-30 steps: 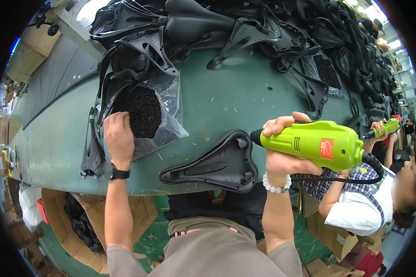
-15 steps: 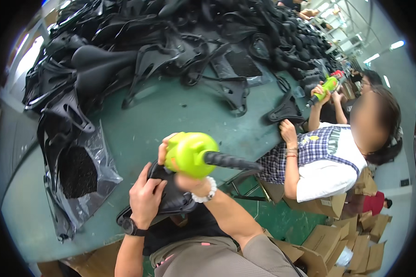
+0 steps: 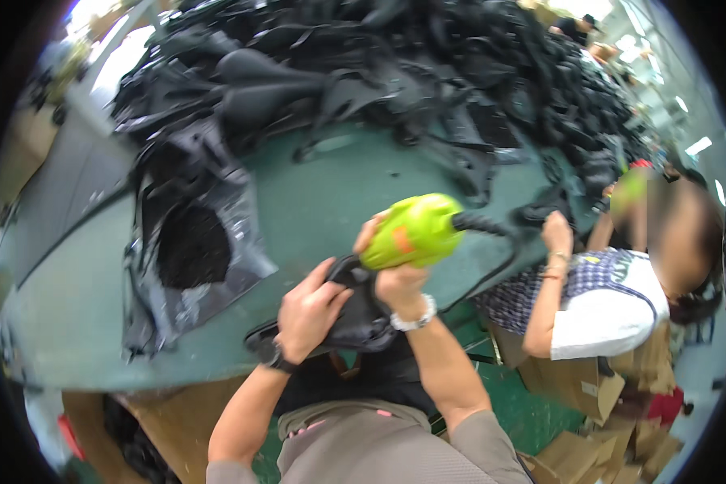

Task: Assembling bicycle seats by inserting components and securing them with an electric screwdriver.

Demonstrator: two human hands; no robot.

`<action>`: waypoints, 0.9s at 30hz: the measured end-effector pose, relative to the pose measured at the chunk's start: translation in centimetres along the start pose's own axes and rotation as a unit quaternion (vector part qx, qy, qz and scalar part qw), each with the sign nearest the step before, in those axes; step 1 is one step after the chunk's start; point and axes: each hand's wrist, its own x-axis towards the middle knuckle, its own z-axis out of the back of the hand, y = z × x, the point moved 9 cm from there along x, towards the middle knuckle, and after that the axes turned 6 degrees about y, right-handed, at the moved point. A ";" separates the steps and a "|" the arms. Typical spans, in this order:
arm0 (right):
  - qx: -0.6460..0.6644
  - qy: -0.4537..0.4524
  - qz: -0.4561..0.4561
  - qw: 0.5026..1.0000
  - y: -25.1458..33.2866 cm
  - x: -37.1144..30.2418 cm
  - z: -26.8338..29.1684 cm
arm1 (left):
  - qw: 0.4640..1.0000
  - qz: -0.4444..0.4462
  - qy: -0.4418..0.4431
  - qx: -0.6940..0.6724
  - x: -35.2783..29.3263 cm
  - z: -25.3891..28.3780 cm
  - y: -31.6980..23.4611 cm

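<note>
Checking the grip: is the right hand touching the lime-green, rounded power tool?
Touching: the head view shows the right hand gripping the lime-green, rounded power tool from both sides.

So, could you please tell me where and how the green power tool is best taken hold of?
I'd grip the green power tool around its thick, rounded body, coming from the person's right, as the right hand does. The black cord leaves the rear end, so that end seems best left free; the front end, toward the black saddle piece, is hidden.
</note>
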 end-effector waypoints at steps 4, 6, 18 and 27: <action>-0.052 0.081 0.048 0.994 2.2 0.6 -3.5 | 0.999 -0.021 -0.023 -0.006 -0.7 0.4 0.4; -0.023 0.103 -0.028 0.994 3.5 0.1 -5.6 | 0.999 -0.006 -0.031 0.023 -0.8 0.7 0.5; -0.071 0.094 -0.013 0.993 3.8 -2.6 -6.1 | 0.991 -0.112 -0.056 0.048 -1.0 2.1 -1.6; -0.033 0.069 0.047 0.996 5.0 -1.9 -6.8 | 0.986 -0.141 -0.035 0.086 -1.0 2.7 -2.6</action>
